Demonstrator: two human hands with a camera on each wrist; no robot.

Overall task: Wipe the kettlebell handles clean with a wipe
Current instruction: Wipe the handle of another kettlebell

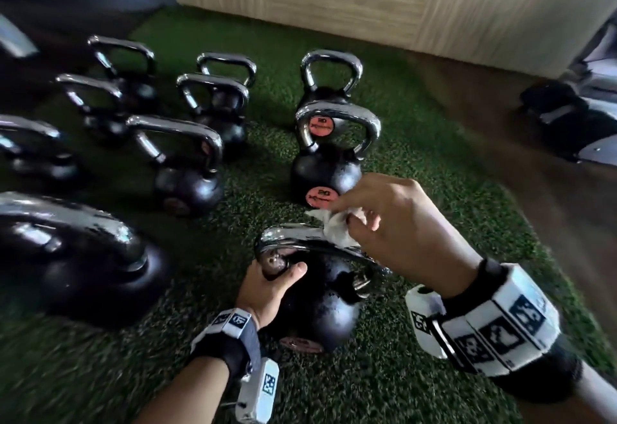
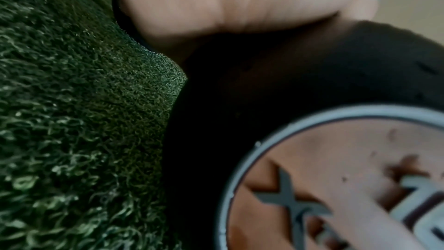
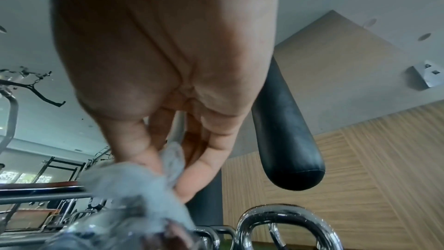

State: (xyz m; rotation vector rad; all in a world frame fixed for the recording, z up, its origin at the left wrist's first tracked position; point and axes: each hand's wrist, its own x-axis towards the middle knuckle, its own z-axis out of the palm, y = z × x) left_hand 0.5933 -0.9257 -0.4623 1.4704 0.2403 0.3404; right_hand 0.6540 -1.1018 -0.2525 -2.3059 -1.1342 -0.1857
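A black kettlebell (image 1: 320, 306) with a chrome handle (image 1: 293, 240) lies tilted toward me on the green turf, its orange label (image 2: 348, 187) filling the left wrist view. My left hand (image 1: 270, 283) grips the base of the handle's left leg against the ball. My right hand (image 1: 384, 223) pinches a crumpled white wipe (image 1: 334, 226) and holds it on the top bar of the handle. In the right wrist view the wipe (image 3: 134, 187) hangs from the fingertips (image 3: 192, 178) over the chrome.
Several more chrome-handled kettlebells stand in rows on the turf, one with an orange label (image 1: 325, 169) just beyond my hands and a large one (image 1: 76, 256) at the left. A wooden box (image 1: 400, 2) stands behind. A black punching bag (image 3: 286, 140) hangs overhead.
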